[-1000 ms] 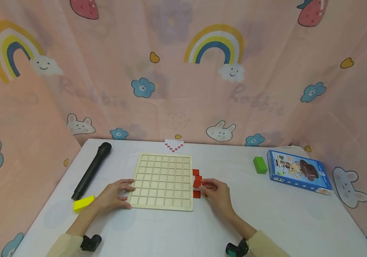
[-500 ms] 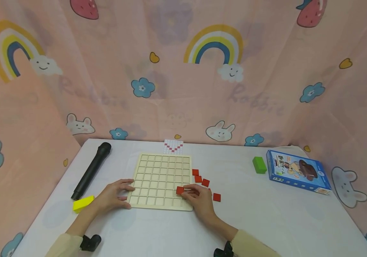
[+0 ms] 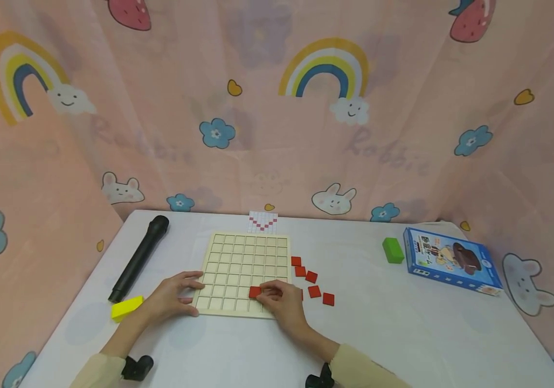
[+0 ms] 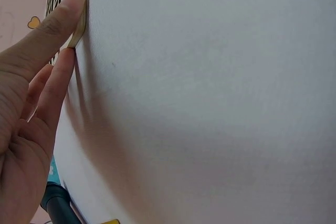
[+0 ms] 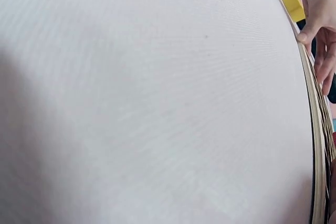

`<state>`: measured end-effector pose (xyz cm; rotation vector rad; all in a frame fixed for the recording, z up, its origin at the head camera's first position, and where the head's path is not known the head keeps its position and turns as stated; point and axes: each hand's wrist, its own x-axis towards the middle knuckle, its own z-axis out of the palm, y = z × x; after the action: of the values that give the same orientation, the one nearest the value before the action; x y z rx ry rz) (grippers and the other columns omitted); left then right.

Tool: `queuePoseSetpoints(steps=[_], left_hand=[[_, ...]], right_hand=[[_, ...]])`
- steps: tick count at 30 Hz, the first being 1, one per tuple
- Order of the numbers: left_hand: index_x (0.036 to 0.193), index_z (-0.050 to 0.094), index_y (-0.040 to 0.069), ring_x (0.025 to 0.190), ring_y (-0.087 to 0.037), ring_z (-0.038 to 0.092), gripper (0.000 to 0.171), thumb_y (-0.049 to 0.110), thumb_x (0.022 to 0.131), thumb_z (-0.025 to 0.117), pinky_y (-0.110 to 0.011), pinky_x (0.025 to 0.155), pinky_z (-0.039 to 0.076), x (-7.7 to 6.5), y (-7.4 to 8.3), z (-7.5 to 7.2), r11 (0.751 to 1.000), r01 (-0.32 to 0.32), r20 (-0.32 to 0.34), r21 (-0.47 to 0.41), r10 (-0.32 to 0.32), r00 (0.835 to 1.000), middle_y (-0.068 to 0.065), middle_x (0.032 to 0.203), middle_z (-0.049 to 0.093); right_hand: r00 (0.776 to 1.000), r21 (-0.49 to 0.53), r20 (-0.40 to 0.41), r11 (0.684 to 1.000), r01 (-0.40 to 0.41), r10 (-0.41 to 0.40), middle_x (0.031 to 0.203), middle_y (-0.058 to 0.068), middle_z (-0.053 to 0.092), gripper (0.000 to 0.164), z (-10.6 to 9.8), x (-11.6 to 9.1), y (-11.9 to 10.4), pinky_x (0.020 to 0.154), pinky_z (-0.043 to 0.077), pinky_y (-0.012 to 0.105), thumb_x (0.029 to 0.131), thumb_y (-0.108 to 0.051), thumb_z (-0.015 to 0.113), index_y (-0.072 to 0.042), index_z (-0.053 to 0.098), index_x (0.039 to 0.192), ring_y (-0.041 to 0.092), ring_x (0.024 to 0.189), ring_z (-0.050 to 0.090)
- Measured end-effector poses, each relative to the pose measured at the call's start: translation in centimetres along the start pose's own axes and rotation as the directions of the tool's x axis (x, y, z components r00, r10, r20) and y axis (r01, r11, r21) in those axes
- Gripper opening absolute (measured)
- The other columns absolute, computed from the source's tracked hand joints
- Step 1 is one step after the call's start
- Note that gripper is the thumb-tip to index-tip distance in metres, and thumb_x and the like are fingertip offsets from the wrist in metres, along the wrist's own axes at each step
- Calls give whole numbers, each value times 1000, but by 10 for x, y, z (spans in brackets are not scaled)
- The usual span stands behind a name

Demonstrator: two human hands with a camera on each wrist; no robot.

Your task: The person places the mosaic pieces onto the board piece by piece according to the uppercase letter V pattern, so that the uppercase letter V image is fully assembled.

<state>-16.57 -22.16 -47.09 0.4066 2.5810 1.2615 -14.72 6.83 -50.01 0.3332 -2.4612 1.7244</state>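
A pale wooden grid board (image 3: 228, 267) lies on the white table. My left hand (image 3: 167, 297) steadies it, with fairly straight fingertips along its left edge and the thumb at its near left corner. In the left wrist view that thumb (image 4: 55, 24) reaches the board's edge (image 4: 81, 17). My right hand (image 3: 284, 307) pinches a red square tile (image 3: 255, 292) low over the grid's near part. Several loose red tiles (image 3: 314, 291) lie just right of the board, one partly hidden by the right hand.
Behind the board lies a small pattern card (image 3: 262, 222) with a red V of squares. A black microphone-shaped stick (image 3: 138, 258) and a yellow block (image 3: 126, 309) are at left. Farther right lie a green block (image 3: 393, 250) and a blue picture box (image 3: 451, 260).
My right hand has taken a red tile from the group beside the board and carried it left over the grid. Some loose tiles now lie farther right. The left hand stays put.
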Motion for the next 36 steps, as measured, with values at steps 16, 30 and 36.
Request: queuePoseSetpoints(steps=[16, 30, 36], left_hand=[[113, 66, -5, 128, -45, 41, 58, 7, 61, 88, -22, 78, 58, 0, -3, -1, 999, -23, 19, -28, 23, 1000, -21, 143, 42], [111, 67, -4, 128, -44, 41, 56, 6, 60, 88, -22, 78, 58, 1, 0, 0, 1000, -7, 8, -13, 7, 1000, -20, 142, 43], [111, 66, -4, 129, -45, 40, 56, 6, 61, 88, -22, 79, 58, 1, 0, 0, 1000, -18, 13, -11, 18, 1000, -21, 142, 42]], right_hand=[[999, 40, 39, 999, -28, 27, 88, 11, 72, 22, 12, 8, -8, 70, 57, 15, 77, -3, 78, 3, 71, 97, 15, 75, 69], [993, 38, 96, 997, -74, 70, 88, 8, 70, 19, 9, 13, -8, 74, 58, 18, 78, -3, 78, 1, 69, 95, 13, 75, 70], [991, 28, 113, 997, -73, 70, 87, 6, 68, 18, 7, 14, -9, 74, 58, 19, 79, -5, 78, 0, 70, 94, 12, 76, 70]])
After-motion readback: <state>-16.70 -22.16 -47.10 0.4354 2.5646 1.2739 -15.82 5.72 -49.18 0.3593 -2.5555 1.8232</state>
